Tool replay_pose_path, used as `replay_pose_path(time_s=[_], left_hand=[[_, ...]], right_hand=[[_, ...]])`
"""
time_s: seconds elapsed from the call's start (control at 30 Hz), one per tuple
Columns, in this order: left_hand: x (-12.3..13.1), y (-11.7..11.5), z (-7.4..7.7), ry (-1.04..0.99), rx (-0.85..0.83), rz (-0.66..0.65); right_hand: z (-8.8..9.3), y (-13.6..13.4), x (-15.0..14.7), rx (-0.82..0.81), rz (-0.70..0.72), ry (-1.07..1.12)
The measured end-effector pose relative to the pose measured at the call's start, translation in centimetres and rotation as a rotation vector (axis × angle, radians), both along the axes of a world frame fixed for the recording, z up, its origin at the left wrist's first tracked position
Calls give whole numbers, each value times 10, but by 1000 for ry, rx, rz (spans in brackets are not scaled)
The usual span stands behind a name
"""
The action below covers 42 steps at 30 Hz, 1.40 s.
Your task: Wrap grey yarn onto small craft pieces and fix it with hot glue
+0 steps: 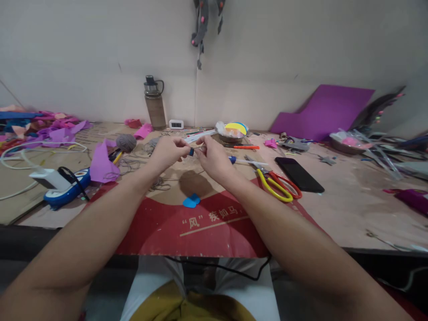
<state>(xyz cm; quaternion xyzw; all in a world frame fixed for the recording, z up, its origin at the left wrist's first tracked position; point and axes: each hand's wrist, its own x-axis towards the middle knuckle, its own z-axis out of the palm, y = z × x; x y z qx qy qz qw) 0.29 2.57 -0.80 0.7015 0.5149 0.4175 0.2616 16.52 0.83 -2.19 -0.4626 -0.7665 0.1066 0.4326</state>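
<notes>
Both hands meet above the middle of the table. My left hand point(170, 153) is closed, its fingertips pinching a small dark blue piece point(191, 152). My right hand point(213, 156) is closed too, with thumb and finger pressed together at the right side of that piece; what lies between them is too small to make out. Below the hands, blue petal-shaped pieces point(191, 201) lie on the red part of a cardboard sheet point(187, 232). Thin grey yarn point(160, 183) trails loosely near my left hand.
To the right are scissors point(276, 183) with red and yellow handles and a black phone point(298, 174). A blue power strip point(68, 191) with cables, purple scraps point(103, 162), a yarn ball point(126, 142) and a bottle point(154, 104) stand left. Behind sits a bowl point(230, 137).
</notes>
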Motion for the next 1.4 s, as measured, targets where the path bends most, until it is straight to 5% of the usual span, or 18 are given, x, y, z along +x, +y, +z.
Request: replay_pose_path(time_s=[0.33, 0.8, 1.1, 1.4], left_hand=[[6, -1, -1, -207, -77, -71], [1, -4, 7, -186, -174, -228], [3, -6, 6, -63, -90, -71], [6, -3, 3, -215, -14, -9]], right_hand=[[4, -1, 0, 55, -49, 6], [9, 0, 3, 19, -120, -121], [3, -1, 0, 90, -66, -120], [-1, -1, -2, 61, -112, -77]])
